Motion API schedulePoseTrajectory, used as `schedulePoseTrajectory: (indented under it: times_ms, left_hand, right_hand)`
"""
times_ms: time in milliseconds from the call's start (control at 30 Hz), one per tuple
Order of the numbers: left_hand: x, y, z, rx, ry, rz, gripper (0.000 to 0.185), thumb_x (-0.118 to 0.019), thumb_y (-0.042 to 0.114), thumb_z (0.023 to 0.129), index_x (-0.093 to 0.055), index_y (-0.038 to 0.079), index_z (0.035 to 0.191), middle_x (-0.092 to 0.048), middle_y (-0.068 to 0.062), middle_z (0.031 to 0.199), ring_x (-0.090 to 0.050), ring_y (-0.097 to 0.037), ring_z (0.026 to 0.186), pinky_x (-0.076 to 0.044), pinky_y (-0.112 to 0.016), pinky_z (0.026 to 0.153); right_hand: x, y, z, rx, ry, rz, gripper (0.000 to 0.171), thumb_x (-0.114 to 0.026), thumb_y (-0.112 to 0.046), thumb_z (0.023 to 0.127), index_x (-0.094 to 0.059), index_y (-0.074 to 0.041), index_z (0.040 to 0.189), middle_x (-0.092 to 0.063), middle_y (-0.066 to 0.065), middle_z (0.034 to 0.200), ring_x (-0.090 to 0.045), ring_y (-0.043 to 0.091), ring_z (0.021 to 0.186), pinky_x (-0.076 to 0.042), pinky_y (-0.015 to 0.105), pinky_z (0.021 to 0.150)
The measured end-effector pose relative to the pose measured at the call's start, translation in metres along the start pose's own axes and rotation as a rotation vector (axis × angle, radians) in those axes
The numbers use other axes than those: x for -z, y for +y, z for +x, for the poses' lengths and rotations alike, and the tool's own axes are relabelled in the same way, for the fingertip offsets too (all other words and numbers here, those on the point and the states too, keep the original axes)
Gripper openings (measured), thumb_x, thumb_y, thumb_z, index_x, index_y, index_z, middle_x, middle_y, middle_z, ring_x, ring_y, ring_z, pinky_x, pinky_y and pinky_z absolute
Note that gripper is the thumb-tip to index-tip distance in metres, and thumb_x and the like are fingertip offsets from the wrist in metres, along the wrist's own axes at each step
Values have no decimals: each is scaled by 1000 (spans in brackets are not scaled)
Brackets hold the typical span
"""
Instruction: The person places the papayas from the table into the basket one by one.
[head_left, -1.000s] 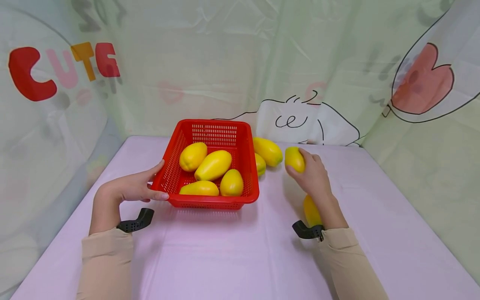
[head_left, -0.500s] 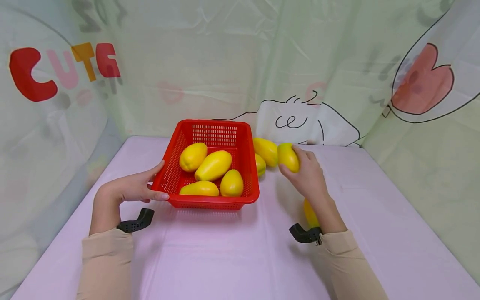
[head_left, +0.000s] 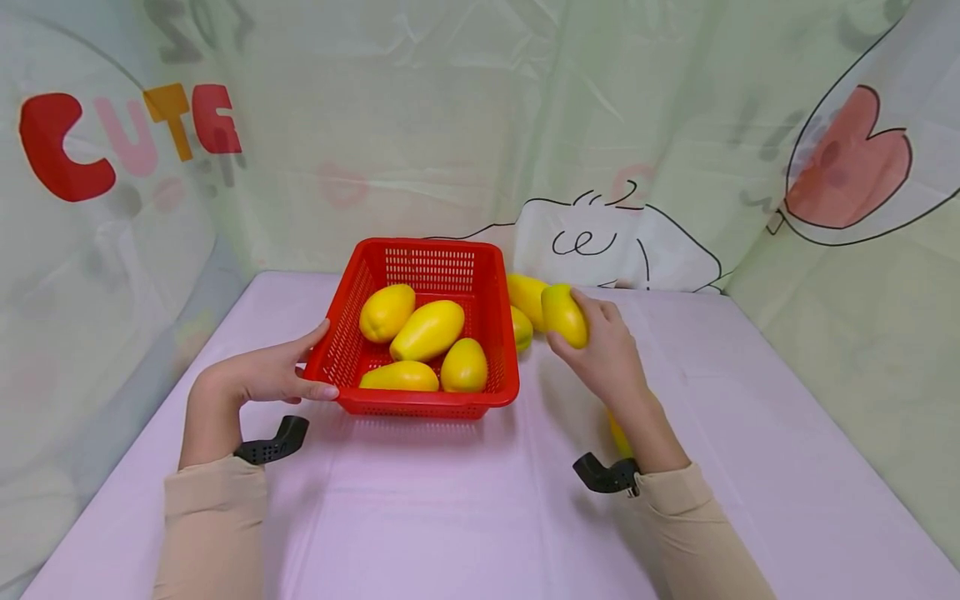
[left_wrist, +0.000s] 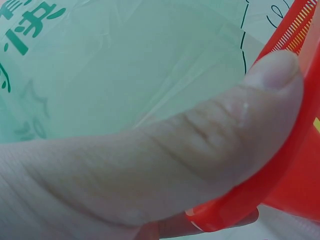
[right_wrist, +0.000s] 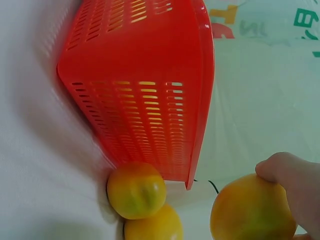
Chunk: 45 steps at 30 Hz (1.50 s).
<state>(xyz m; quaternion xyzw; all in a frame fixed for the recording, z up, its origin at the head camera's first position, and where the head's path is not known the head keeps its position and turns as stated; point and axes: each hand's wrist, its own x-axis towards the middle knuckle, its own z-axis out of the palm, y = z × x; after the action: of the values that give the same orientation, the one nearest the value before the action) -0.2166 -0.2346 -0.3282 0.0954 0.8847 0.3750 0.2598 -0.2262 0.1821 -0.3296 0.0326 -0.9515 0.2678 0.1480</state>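
Some gap between held fruit (head_left: 565,316) and basket (head_left: 511,333)

The left hand (head_left: 281,373) grips the basket (head_left: 420,400) with four fruits (head_left: 429,331) inside. The right hand (head_left: 606,346) holds one fruit (head_left: 564,317); two more (head_left: 525,296) lie left of it, another (head_left: 617,433) beside its wrist.

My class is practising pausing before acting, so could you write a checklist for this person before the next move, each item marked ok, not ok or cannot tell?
1. Right hand grips the held fruit: ok.
2. Left hand holds the red basket: ok, at the left side of its rim.
3. Room in the basket: ok, it seems; bare floor shows around the four yellow fruits inside.
4. Held fruit over the basket: not ok; it is outside, to the right.
5. Right side clear of other fruit: not ok; two more fruits lie beside the basket.
6. Grip firmness: cannot tell.
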Motion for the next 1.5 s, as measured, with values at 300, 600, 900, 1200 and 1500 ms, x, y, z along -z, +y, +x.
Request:
schedulePoseTrajectory:
  times_ms: [300, 600, 900, 1200, 1500]
  left_hand:
    - [0, 0, 0, 7, 5, 3, 118, -75, 51, 74, 8, 21, 153, -11, -22, 156, -32, -39, 130, -53, -43, 90]
    - [0, 0, 0, 6, 9, 7, 119, -75, 52, 73, 8, 21, 153, -11, -22, 156, -32, -39, 131, -53, -44, 91]
    - [0, 0, 0, -1, 10, 5, 119, -75, 52, 74, 8, 21, 153, -9, -22, 157, -30, -39, 132, -53, -45, 91]
    - [0, 0, 0, -1, 10, -2, 119, -75, 51, 74, 8, 21, 153, -10, -22, 157, -30, -39, 132, -52, -45, 91]
    - [0, 0, 1, -2, 6, -5, 118, -75, 50, 74, 8, 21, 153, -11, -21, 157, -31, -39, 131, -52, -45, 91]
  right_hand:
    - [-4, -12, -6, 39, -14, 20, 67, -63, -35, 88, -36, -17, 147, -42, 18, 138, -52, 35, 107, -51, 49, 87]
    - [-13, -31, -16, 64, -73, 2, 69, -66, -33, 87, -35, -20, 147, -40, 14, 139, -52, 31, 105, -56, 44, 83]
    - [-16, -47, -27, 121, -78, 18, 72, -69, -33, 85, -34, -23, 147, -41, 11, 138, -55, 30, 102, -58, 42, 78]
    - [-22, -59, -38, 200, -77, -11, 72, -71, -34, 85, -33, -20, 144, -41, 9, 136, -58, 27, 100, -58, 39, 77]
    - [-30, -69, -47, 268, -120, -15, 69, -72, -36, 83, -37, -21, 141, -47, 7, 135, -58, 25, 103, -57, 38, 82]
